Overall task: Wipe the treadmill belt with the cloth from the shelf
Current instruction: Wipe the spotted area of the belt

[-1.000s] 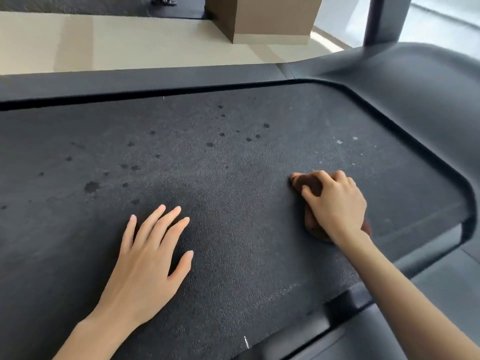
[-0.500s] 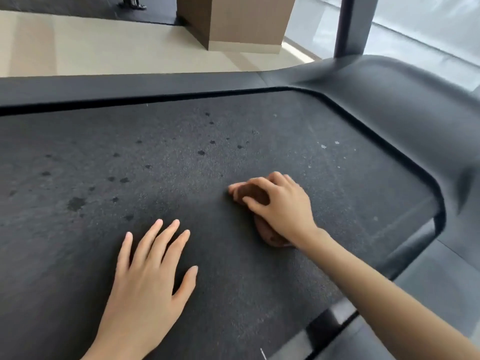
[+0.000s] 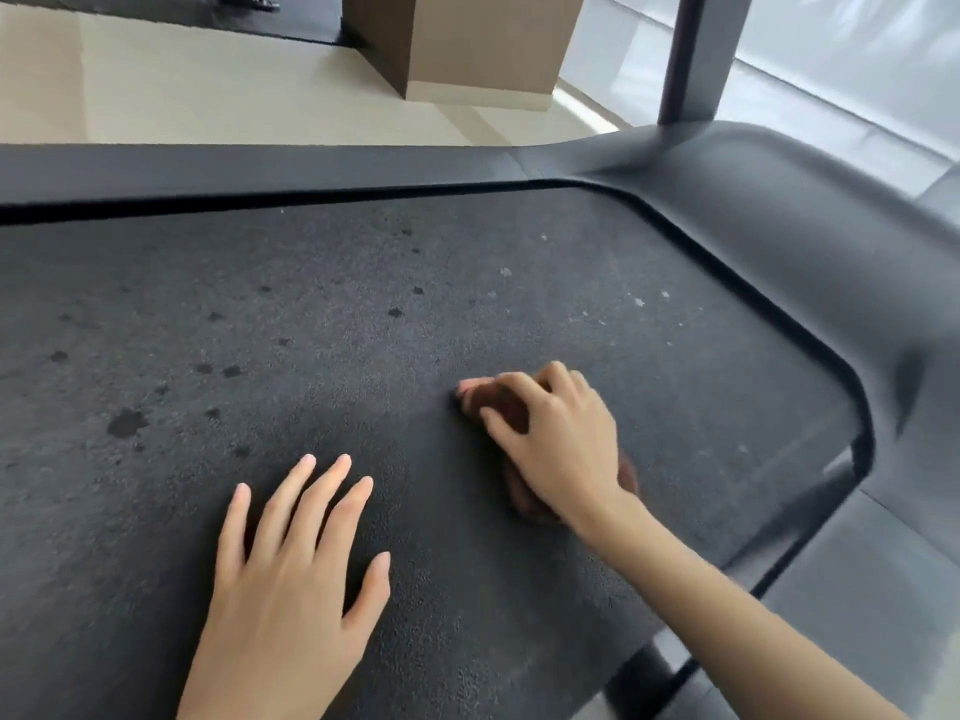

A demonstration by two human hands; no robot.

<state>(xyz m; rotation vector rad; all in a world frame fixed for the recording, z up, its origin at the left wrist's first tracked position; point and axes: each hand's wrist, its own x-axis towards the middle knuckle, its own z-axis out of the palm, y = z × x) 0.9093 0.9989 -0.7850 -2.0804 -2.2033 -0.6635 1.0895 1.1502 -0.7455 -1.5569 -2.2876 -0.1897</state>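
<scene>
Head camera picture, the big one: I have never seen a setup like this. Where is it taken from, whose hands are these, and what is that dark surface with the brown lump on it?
No machine is at work here. A person wears a wide-angle camera on the head, looking forward and down, so you see their own two arms. The dark rough surface is the treadmill belt, bordered by the smooth dark frame. The left hand lies flat on the belt with its fingers spread and holds nothing. The right hand grips a bunched brown cloth and presses it on the belt to wipe it. Dark spots dot the belt, mostly toward the picture's left, and a few pale flecks lie beyond the cloth. Behind the treadmill are a pale floor and a brown block.
</scene>
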